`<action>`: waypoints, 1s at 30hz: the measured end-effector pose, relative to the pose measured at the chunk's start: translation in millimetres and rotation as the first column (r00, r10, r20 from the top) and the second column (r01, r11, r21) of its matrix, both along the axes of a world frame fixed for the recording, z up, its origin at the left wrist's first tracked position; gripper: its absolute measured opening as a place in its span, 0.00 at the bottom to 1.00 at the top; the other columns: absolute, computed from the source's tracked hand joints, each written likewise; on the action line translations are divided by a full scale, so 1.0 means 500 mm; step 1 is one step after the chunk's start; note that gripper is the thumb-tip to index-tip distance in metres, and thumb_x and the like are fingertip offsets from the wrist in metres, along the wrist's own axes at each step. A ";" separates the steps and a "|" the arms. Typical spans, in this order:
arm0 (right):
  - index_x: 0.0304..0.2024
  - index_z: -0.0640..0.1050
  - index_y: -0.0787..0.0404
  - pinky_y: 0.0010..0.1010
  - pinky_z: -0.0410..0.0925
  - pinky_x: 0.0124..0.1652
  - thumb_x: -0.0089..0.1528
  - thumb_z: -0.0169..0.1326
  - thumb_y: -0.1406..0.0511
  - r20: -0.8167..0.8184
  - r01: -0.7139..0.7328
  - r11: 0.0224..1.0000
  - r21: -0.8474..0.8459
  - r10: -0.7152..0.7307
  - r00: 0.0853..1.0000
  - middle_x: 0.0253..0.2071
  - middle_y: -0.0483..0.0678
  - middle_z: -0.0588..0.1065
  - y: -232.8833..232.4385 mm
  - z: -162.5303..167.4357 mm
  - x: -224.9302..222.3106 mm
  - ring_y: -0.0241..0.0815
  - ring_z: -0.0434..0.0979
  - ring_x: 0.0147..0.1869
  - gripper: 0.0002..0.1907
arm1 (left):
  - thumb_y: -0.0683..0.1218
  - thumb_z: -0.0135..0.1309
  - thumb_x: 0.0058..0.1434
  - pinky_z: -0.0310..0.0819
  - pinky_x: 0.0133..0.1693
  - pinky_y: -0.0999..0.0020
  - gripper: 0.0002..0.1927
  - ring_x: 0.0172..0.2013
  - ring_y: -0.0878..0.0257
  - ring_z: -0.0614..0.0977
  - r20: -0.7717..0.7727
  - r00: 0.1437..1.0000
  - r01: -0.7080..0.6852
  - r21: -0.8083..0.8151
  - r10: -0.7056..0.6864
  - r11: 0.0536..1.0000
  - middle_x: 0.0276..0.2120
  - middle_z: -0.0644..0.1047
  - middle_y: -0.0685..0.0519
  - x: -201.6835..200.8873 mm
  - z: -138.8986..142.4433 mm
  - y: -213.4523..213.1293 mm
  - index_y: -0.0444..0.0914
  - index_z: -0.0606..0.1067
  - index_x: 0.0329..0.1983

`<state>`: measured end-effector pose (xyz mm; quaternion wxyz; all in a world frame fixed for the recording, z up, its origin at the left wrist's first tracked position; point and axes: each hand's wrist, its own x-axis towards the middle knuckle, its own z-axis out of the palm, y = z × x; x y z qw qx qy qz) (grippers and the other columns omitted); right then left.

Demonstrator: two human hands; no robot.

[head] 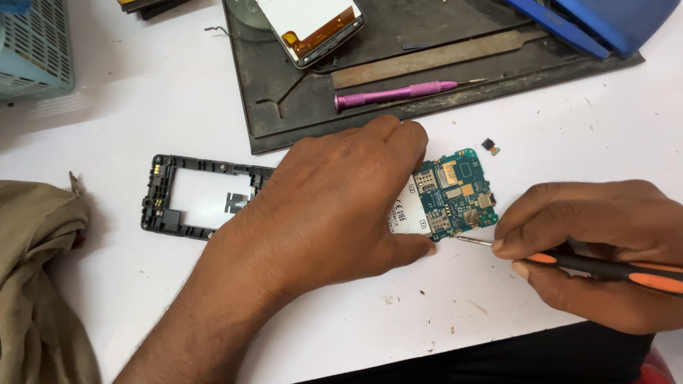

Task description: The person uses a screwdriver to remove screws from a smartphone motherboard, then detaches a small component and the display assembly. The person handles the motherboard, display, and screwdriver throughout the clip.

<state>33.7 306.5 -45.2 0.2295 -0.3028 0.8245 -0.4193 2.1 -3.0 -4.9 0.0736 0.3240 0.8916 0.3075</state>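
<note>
My left hand (334, 206) presses down on a small teal circuit board (455, 192) with metal card slots and a white label, pinching it between thumb and fingers on the white table (107, 128). My right hand (597, 249) grips a black and orange screwdriver (612, 267), whose thin metal tip touches the board's lower edge. A black plastic phone frame (178, 195) lies flat to the left, partly hidden under my left hand.
A dark work mat (370, 107) at the back holds a purple screwdriver (395, 94) and a phone screen assembly (313, 25). A tiny camera module (490, 146) lies loose. A beige cloth (39, 284) is at the left, a pale basket (32, 46) top left, a blue case (605, 21) top right.
</note>
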 end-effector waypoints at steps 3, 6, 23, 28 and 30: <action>0.42 0.83 0.55 0.16 0.70 0.24 0.57 0.63 0.69 0.020 0.003 1.000 -0.019 -0.003 1.000 0.43 0.45 0.81 0.002 0.000 -0.001 0.27 0.80 0.32 0.11 | 0.56 0.75 0.40 0.72 0.32 0.55 0.33 0.34 0.53 0.80 0.047 0.999 -0.014 -0.043 0.016 0.999 0.35 0.76 0.48 -0.002 -0.001 0.002 0.36 0.71 0.42; 0.41 0.83 0.55 0.16 0.69 0.25 0.57 0.63 0.69 0.017 -0.003 1.000 0.007 0.002 1.000 0.43 0.45 0.81 0.001 0.002 -0.002 0.27 0.80 0.32 0.10 | 0.56 0.75 0.40 0.73 0.32 0.56 0.34 0.34 0.53 0.80 0.040 0.999 -0.013 -0.033 0.014 0.999 0.35 0.76 0.48 -0.002 -0.001 0.002 0.36 0.71 0.42; 0.40 0.83 0.53 0.16 0.68 0.24 0.57 0.63 0.69 -0.002 0.005 1.000 0.012 -0.005 1.000 0.43 0.44 0.81 -0.001 0.001 0.000 0.26 0.80 0.32 0.10 | 0.56 0.75 0.41 0.73 0.32 0.55 0.33 0.34 0.53 0.80 0.023 1.000 -0.004 -0.031 0.005 1.000 0.35 0.76 0.48 -0.001 -0.001 0.002 0.36 0.71 0.42; 0.39 0.83 0.54 0.16 0.69 0.25 0.56 0.62 0.70 -0.024 0.003 1.000 -0.006 -0.003 1.000 0.42 0.44 0.80 -0.002 0.003 0.000 0.27 0.81 0.33 0.09 | 0.56 0.75 0.40 0.73 0.33 0.56 0.34 0.35 0.53 0.81 0.015 1.000 -0.004 -0.028 0.004 1.000 0.35 0.76 0.48 -0.001 -0.001 0.002 0.36 0.71 0.42; 0.40 0.82 0.54 0.15 0.71 0.25 0.57 0.62 0.70 -0.026 -0.002 1.000 -0.029 0.002 1.000 0.42 0.45 0.80 -0.004 0.003 0.000 0.27 0.81 0.33 0.09 | 0.56 0.76 0.41 0.73 0.33 0.55 0.34 0.35 0.52 0.81 -0.005 1.000 0.003 -0.013 -0.003 1.000 0.35 0.76 0.48 -0.001 -0.001 0.001 0.36 0.71 0.42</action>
